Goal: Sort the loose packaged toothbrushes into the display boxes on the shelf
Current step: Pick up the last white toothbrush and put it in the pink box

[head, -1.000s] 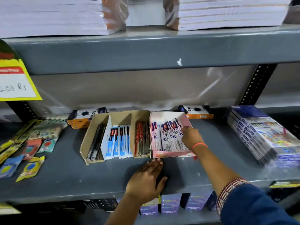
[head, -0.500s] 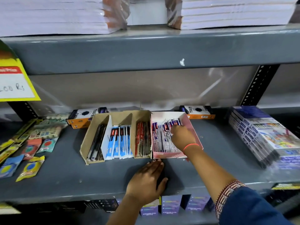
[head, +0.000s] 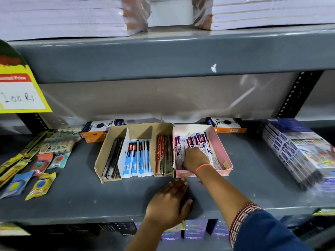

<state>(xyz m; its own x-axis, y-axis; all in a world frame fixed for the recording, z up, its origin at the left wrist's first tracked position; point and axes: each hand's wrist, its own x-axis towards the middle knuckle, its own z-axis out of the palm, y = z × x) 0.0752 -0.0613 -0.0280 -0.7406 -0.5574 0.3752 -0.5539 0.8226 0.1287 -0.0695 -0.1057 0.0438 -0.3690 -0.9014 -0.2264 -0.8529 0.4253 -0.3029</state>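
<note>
A pink display box (head: 223, 151) on the grey shelf holds white, blue and red packaged toothbrushes (head: 201, 142). My right hand (head: 194, 158) is inside that box, its fingers pressed among the packs; whether it grips one is hidden. Left of it, a brown cardboard box (head: 107, 144) has three compartments: dark packs (head: 113, 158), blue-and-white packs (head: 138, 158) and red packs (head: 164, 154). My left hand (head: 169, 201) lies flat on the shelf in front of the boxes, fingers apart and holding nothing.
Small sachets (head: 40, 185) lie scattered at the shelf's left. Orange-and-black cartons (head: 226, 124) stand behind the boxes. A stack of printed packs (head: 299, 153) fills the right side. A yellow price tag (head: 20, 91) hangs at upper left. The upper shelf (head: 163, 57) overhangs.
My right hand has moved from the packs' right side to the box's left front, pushing in among them. My left hand stays flat on the shelf.
</note>
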